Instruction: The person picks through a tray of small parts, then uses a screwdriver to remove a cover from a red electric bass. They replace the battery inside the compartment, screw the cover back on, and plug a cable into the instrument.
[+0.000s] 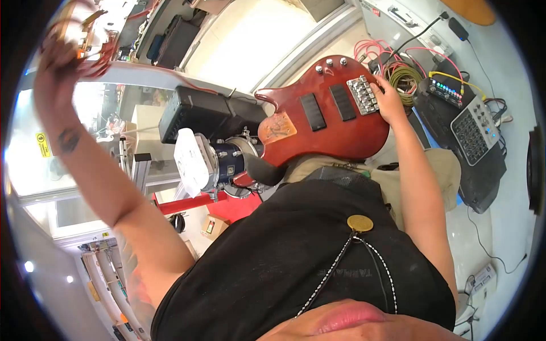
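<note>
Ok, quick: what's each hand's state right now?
Left hand: closed around the guitar neck, though blurred.
Right hand: open, fingers resting at the guitar bridge.

Premises: music rehearsal or studio room. Evidence: a red-brown bass guitar [318,122], a blue drum [227,162] on chrome hardware, a black amplifier cabinet [196,113], a floor effects unit [472,128] with lit controls, and coiled cables [401,77] on the floor.
</note>
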`<state>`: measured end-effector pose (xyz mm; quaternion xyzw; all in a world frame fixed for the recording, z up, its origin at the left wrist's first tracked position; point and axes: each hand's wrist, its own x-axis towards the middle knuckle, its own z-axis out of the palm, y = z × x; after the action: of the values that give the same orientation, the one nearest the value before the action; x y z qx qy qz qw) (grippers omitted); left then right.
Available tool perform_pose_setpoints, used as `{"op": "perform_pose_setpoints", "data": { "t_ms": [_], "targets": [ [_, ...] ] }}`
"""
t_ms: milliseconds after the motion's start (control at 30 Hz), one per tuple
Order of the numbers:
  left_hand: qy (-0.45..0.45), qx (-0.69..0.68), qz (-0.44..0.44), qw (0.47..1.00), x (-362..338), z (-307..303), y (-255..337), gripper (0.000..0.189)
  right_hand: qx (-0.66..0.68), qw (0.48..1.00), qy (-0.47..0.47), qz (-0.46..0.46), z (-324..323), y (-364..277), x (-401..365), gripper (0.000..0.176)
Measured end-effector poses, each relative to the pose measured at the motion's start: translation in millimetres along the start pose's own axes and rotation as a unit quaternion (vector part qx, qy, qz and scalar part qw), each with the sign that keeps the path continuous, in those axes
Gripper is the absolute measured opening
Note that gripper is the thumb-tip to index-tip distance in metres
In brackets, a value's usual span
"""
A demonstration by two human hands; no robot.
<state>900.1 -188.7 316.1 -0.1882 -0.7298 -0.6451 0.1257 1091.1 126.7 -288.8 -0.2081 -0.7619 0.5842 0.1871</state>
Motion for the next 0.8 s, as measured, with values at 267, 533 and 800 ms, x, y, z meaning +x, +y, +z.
{"op": "perform_pose_setpoints", "data": {
  "t_ms": [267,533,800],
  "targets": [
    [-0.093,-0.018,-0.130,0.987,-91.1,-174.1,16.9,0.013,0.007,1.000,-0.007,0.006,0.7,11.3,3.1,0.053],
    [-0.090,0.290,-0.170,0.938,-226.4,-65.7,-145.8,0.059,0.009,1.000,0.004,-0.007,1.6,12.3,2.0,0.051],
    [-0.385,0.465,0.050,0.796,-312.4,11.3,-237.2,0.020,-0.008,1.000,-0.006,0.005,-5.5,-6.8,-3.5,0.052]
  ]
}}
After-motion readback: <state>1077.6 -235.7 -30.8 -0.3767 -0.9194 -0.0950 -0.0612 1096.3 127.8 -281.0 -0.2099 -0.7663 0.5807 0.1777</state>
